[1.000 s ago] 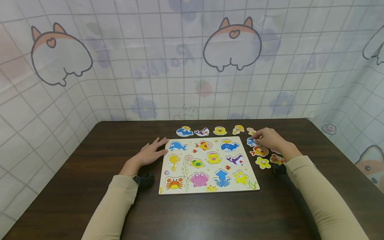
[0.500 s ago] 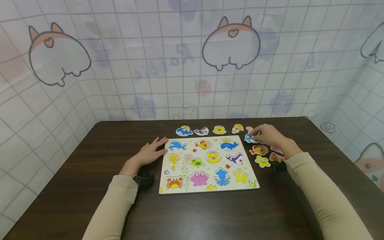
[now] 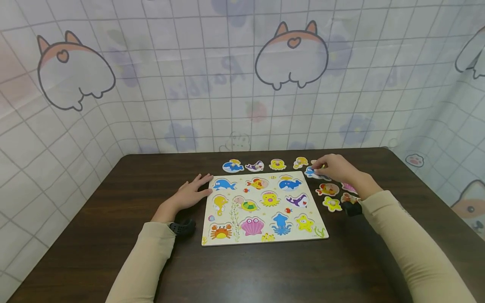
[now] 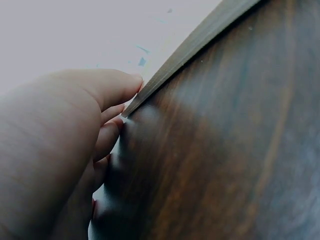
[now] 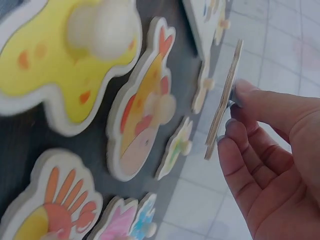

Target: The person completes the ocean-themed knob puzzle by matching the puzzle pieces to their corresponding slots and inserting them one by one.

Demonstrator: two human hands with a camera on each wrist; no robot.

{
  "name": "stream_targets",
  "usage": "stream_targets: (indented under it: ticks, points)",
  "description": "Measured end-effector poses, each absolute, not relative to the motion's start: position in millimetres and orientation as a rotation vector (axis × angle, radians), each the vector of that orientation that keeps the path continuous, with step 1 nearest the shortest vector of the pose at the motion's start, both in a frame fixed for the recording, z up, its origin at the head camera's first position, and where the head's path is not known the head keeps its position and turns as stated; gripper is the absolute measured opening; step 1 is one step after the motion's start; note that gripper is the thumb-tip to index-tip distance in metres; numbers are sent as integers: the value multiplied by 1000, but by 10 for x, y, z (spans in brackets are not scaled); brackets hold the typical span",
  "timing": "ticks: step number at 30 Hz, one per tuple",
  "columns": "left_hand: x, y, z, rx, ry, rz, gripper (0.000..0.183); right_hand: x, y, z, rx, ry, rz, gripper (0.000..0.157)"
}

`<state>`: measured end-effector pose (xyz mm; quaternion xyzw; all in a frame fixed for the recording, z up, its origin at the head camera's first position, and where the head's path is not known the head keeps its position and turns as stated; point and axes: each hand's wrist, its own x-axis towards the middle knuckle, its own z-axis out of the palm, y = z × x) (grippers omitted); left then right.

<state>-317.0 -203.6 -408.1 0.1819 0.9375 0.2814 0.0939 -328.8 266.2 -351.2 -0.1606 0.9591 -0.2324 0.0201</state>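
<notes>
Against the board [image 3: 265, 210], left grip [image 3: 189, 194] lies loose; right grip [image 3: 338, 167] pinches layered wooden piece [image 5: 224, 100].

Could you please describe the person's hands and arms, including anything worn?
The left hand and right hand are both gloveless. Long beige sleeves end short of the hands. On the left is a black band; on the right, a partly hidden black item.

Softly glossy wood-grain table [image 3: 246, 269], matt wooden board [image 3: 265, 212], smooth wooden pieces [image 5: 137, 125] (layered like plywood), wrinkled cloth backdrop [image 3: 182, 103]
</notes>
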Motion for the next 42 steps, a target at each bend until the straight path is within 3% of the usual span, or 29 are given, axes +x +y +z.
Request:
stream_targets:
  ticks: [42]
  points:
    - [-3181, -2042, -4111, 545, 2791, 834, 63, -3319, 1757, -3459, -693, 2905, -725, 20]
